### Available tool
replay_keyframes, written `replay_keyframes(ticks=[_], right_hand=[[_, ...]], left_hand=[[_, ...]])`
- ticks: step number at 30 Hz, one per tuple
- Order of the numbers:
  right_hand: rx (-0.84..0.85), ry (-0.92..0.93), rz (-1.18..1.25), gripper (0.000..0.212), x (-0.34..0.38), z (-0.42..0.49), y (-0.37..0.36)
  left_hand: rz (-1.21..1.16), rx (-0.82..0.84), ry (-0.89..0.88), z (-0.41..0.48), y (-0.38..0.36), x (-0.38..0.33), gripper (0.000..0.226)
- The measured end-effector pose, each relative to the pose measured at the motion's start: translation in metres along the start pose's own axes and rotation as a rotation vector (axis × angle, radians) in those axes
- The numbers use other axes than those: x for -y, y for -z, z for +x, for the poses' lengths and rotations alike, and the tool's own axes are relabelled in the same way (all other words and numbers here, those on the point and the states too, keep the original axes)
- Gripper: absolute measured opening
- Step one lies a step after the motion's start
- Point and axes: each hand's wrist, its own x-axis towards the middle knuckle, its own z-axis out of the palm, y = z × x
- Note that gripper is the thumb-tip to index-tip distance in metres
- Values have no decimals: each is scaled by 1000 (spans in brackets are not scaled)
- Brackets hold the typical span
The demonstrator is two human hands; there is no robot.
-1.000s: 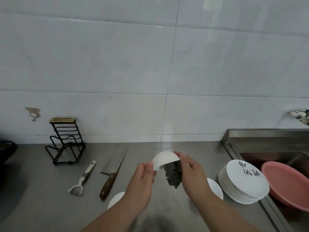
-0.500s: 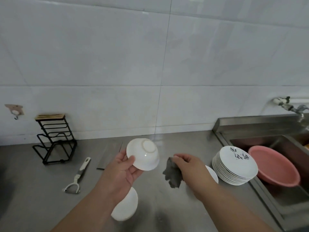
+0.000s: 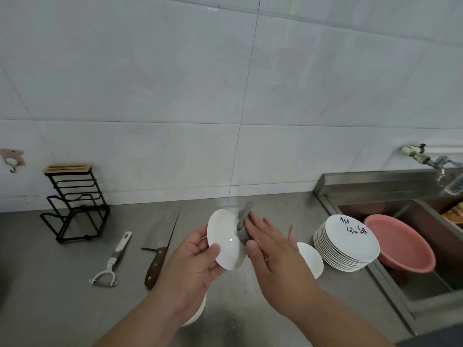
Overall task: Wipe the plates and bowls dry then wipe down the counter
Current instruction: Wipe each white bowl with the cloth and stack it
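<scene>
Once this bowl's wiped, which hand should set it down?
Left, probably. The left hand grips the bowl by its rim, and a second bowl lies on the counter just under that forearm. The right hand is flat, pressing the cloth against the bowl.

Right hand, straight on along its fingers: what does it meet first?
The cloth: the right hand presses it, fingers flat, against the bowl that the left hand grips. Beyond that, likely only counter, then the wall; depth is unclear.
</scene>
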Motion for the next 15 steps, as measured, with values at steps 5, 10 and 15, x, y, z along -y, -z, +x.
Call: replay_keyframes(ticks=[5, 10, 15], right_hand=[[-340, 135, 49, 42, -4, 8, 0], [-337, 74, 257, 44, 7, 12, 5], [-88, -16, 437, 46, 1, 22, 20]], left_hand=[[-81, 98, 27, -6, -4, -6, 47], [-60, 210, 32, -6, 0, -8, 54], [-49, 252, 7, -3, -2, -14, 55]])
